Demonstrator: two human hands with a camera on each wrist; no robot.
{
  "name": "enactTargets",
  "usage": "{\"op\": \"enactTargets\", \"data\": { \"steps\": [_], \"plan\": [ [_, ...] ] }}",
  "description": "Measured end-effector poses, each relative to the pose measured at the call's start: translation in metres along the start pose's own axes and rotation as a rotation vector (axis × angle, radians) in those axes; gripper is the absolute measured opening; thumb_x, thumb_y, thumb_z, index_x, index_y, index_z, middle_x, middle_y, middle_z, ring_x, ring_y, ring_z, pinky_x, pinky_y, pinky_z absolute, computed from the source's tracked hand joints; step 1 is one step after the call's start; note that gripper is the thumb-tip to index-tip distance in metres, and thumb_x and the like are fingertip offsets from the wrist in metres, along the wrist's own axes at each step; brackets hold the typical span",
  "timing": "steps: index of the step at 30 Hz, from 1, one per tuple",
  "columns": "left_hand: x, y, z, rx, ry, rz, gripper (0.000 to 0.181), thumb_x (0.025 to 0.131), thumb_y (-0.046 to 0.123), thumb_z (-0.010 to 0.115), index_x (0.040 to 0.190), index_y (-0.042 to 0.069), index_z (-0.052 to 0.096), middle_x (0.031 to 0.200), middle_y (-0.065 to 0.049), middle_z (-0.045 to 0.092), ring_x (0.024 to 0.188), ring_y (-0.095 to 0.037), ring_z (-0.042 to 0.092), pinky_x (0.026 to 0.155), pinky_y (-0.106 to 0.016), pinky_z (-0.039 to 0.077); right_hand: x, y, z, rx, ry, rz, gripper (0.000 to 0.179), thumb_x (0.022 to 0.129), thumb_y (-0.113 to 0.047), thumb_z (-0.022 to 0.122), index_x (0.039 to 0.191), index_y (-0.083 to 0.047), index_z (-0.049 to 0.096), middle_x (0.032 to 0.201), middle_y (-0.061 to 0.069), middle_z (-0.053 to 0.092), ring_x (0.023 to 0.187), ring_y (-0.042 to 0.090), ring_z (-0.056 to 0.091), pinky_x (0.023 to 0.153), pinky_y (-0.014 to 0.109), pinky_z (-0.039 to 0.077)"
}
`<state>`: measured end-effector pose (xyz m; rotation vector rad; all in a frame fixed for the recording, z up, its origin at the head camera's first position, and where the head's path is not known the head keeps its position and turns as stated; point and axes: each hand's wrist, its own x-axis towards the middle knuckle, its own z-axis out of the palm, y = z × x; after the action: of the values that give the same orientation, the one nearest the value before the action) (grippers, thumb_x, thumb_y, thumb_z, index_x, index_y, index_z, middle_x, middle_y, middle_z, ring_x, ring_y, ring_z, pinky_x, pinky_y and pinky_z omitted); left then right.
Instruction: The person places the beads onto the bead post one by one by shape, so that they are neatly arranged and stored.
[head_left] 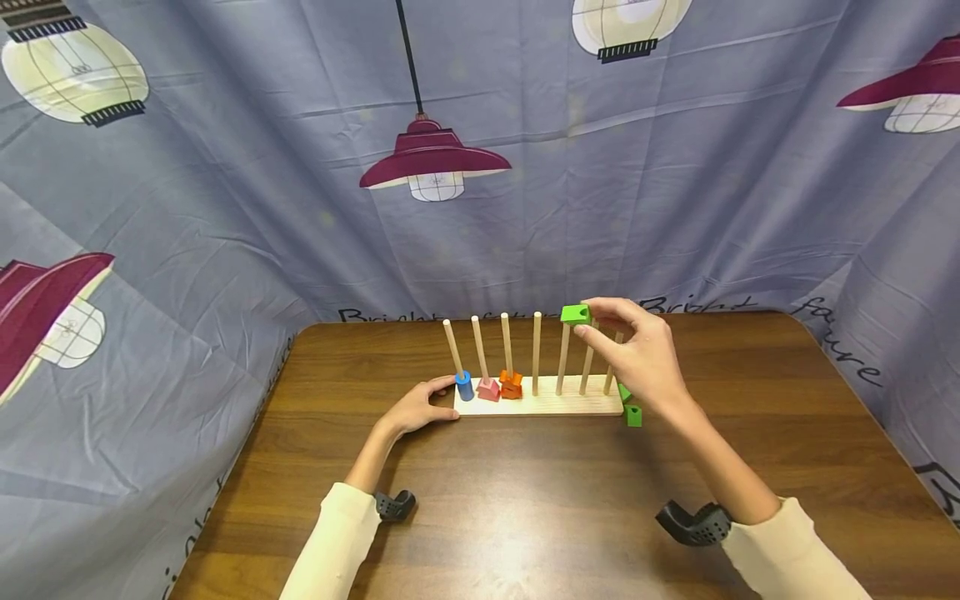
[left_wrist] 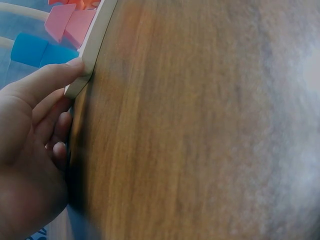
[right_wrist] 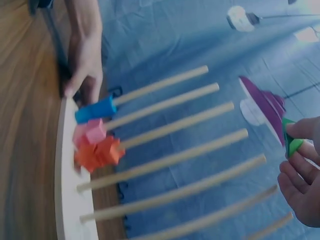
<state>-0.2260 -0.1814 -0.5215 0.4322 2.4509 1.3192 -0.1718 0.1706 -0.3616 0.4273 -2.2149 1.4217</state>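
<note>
A pale wooden peg board [head_left: 547, 406] stands on the table with a row of upright pegs. Blue pieces [head_left: 465, 387], pink pieces [head_left: 489, 390] and orange pieces [head_left: 512, 385] sit on its three leftmost pegs. My left hand [head_left: 414, 408] grips the board's left end, thumb [left_wrist: 67, 71] at the front edge and fingers round the end. Between thumb and fingertips, my right hand [head_left: 643, 354] pinches a green block [head_left: 575, 314] with a notch. In the right wrist view that green block [right_wrist: 292, 142] is beyond the peg tips, apart from them.
Beside the board's right end lie green blocks [head_left: 633, 416], partly behind my right hand. The brown table [head_left: 480, 500] runs back to a grey-blue curtain [head_left: 300, 167] printed with lamps.
</note>
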Motion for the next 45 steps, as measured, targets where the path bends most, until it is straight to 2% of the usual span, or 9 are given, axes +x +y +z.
{"op": "enactTargets", "data": {
  "steps": [4, 11, 17, 22, 25, 35, 41, 45],
  "plan": [
    [0.001, 0.000, 0.001, -0.005, 0.002, -0.006, 0.073, 0.082, 0.015, 0.081, 0.146, 0.003, 0.050, 0.144, -0.015, 0.050, 0.126, -0.031, 0.045, 0.108, -0.047, 0.034, 0.010, -0.003, 0.015, 0.051, -0.026, -0.002, 0.028, 0.086, -0.006, 0.078, 0.114, -0.005, 0.073, 0.109, 0.007, 0.072, 0.100, 0.016, 0.067, 0.089, 0.030, 0.052],
    [0.000, 0.000, 0.001, 0.001, 0.002, -0.007, 0.073, 0.082, 0.016, 0.081, 0.147, 0.004, 0.050, 0.145, -0.015, 0.049, 0.126, -0.032, 0.045, 0.108, -0.049, 0.034, 0.020, -0.001, 0.032, 0.035, -0.061, -0.010, 0.029, 0.090, -0.006, 0.074, 0.118, -0.002, 0.070, 0.113, 0.009, 0.071, 0.102, 0.024, 0.067, 0.088, 0.040, 0.053],
    [0.000, 0.000, 0.001, 0.001, 0.005, -0.016, 0.073, 0.082, 0.016, 0.081, 0.147, 0.005, 0.050, 0.146, -0.014, 0.049, 0.127, -0.031, 0.045, 0.109, -0.048, 0.033, 0.021, 0.004, 0.040, -0.011, -0.089, -0.007, 0.031, 0.091, -0.006, 0.073, 0.121, -0.002, 0.069, 0.114, 0.010, 0.070, 0.103, 0.024, 0.065, 0.085, 0.035, 0.051],
    [-0.001, 0.001, 0.001, -0.001, 0.007, -0.024, 0.073, 0.082, 0.016, 0.081, 0.147, 0.005, 0.050, 0.145, -0.014, 0.049, 0.127, -0.032, 0.045, 0.108, -0.049, 0.033, 0.019, 0.006, 0.043, -0.050, -0.087, -0.031, 0.031, 0.090, -0.004, 0.073, 0.121, -0.003, 0.069, 0.106, 0.009, 0.067, 0.084, 0.023, 0.057, 0.071, 0.030, 0.041],
    [-0.002, 0.002, 0.001, -0.011, 0.006, -0.028, 0.073, 0.082, 0.016, 0.081, 0.147, 0.004, 0.050, 0.146, -0.014, 0.049, 0.127, -0.032, 0.044, 0.108, -0.049, 0.033, 0.017, 0.007, 0.045, -0.057, -0.090, -0.035, 0.030, 0.090, -0.004, 0.072, 0.120, -0.004, 0.070, 0.101, 0.008, 0.065, 0.077, 0.022, 0.050, 0.067, 0.029, 0.037],
    [-0.002, 0.001, 0.001, -0.013, 0.008, -0.024, 0.073, 0.082, 0.015, 0.081, 0.147, 0.004, 0.049, 0.146, -0.015, 0.048, 0.127, -0.033, 0.044, 0.108, -0.051, 0.033, 0.014, 0.010, 0.054, -0.071, -0.096, 0.011, 0.030, 0.088, -0.006, 0.074, 0.119, -0.005, 0.071, 0.094, 0.008, 0.065, 0.069, 0.019, 0.046, 0.064, 0.030, 0.038],
    [-0.001, 0.000, 0.002, -0.004, 0.002, -0.018, 0.073, 0.083, 0.016, 0.081, 0.147, 0.004, 0.049, 0.146, -0.015, 0.048, 0.127, -0.032, 0.044, 0.108, -0.049, 0.033, 0.008, 0.019, 0.058, -0.047, -0.081, 0.064, 0.038, 0.089, -0.008, 0.075, 0.126, -0.005, 0.066, 0.104, 0.011, 0.069, 0.076, 0.021, 0.053, 0.065, 0.032, 0.039],
    [0.000, 0.000, 0.002, 0.002, 0.001, -0.009, 0.072, 0.083, 0.015, 0.081, 0.147, 0.004, 0.049, 0.146, -0.015, 0.048, 0.127, -0.032, 0.045, 0.108, -0.049, 0.033, 0.005, 0.022, 0.061, 0.042, -0.061, 0.139, 0.043, 0.087, -0.009, 0.077, 0.127, -0.004, 0.063, 0.109, 0.012, 0.070, 0.091, 0.026, 0.063, 0.077, 0.036, 0.049]
  ]
}}
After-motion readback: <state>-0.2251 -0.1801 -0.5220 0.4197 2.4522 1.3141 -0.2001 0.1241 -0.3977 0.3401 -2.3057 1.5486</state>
